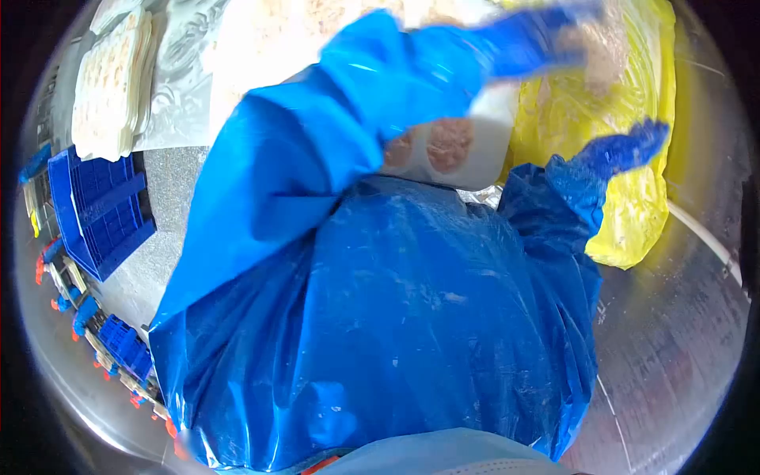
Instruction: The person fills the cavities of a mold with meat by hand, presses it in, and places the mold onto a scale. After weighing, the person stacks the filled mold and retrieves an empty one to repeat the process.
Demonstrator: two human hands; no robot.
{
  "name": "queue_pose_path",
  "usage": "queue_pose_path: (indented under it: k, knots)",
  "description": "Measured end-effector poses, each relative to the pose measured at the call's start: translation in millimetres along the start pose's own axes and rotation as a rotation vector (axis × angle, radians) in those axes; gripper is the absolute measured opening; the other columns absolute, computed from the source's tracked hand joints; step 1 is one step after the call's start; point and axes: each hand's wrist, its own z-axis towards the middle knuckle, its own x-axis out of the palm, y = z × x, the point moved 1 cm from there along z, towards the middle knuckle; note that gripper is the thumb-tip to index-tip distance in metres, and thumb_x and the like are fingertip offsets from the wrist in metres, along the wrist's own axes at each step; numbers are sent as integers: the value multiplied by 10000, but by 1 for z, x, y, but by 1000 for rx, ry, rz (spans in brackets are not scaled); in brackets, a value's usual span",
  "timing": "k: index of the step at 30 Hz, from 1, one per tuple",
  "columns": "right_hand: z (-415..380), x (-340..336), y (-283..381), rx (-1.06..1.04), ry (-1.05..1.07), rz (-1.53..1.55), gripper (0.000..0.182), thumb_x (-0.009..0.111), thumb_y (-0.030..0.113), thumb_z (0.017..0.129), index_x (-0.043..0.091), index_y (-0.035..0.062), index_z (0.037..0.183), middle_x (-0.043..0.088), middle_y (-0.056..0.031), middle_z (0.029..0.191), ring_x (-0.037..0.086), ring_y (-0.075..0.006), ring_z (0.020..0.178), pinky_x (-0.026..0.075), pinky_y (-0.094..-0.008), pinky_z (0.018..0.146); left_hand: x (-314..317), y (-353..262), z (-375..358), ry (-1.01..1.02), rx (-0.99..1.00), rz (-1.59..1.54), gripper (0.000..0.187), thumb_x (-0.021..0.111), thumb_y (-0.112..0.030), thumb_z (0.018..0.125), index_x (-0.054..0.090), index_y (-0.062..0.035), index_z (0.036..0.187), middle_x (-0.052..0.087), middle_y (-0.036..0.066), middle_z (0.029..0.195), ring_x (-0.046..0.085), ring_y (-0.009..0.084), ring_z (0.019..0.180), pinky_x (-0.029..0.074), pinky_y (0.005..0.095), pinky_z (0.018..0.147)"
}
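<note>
My left hand (538, 43), in a blue glove and long blue sleeve, reaches across to the upper right and is smeared by motion. Its thumb and fingers are around a blurred lump of pinkish minced meat (600, 51), over a tub or bag lined with yellow plastic (629, 229). Lower down, my right hand (621, 150) is over the same yellow plastic, fingers stretched out, palm holding nothing. Meat residue marks its glove. Flat oval meat patties (450, 145) lie on a white sheet (492, 134) just in front of my apron, partly hidden by my left sleeve.
A stack of white sheets with patties (111, 87) stands at the far left on the metal table (178, 91). Below it are blue plastic crates (99, 210) on the floor. A white hose or pipe (704, 237) runs along the right. Several people in blue (83, 313) are at the far left.
</note>
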Motion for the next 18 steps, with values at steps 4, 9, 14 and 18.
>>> queue_pose_path:
  k: [4, 9, 14, 18]
  knots:
    - [-32, 23, 38, 55, 360, 188, 503, 501, 223, 1062, 419, -33, 1487, 442, -184, 1540, 428, -280, 1421, 354, -385, 1169, -23, -17, -27, 656, -341, -2531, 547, 664, -320, 919, 559, -79, 1398, 584, 204, 1341, 536, 390, 1246, 407, 475, 1081]
    - [-115, 109, -45, -432, 771, -585, 667, 609, 250, 975, 365, -43, 1522, 376, -297, 1547, 308, -453, 1464, 238, -496, 1223, 46, 38, -134, 783, -236, -1571, 759, 566, -391, 979, 294, 5, 1567, 298, 286, 1597, 246, 451, 1500, 163, 544, 1234]
    - [-121, 136, -118, -654, 838, -634, 570, 599, 239, 1004, 441, -25, 1484, 492, -228, 1485, 458, -369, 1380, 342, -471, 1171, 42, 55, -135, 828, -299, -1975, 675, 590, -277, 985, 341, -30, 1562, 318, 209, 1618, 279, 370, 1509, 201, 484, 1231]
    - [-57, 95, -43, 222, 878, -228, 348, 690, 184, 949, 670, 124, 1291, 660, -100, 1154, 657, -242, 1003, 530, -368, 889, 64, 85, -154, 768, -562, -1997, 452, 675, -128, 930, 604, -81, 1374, 575, 171, 1401, 532, 330, 1315, 416, 400, 1114]
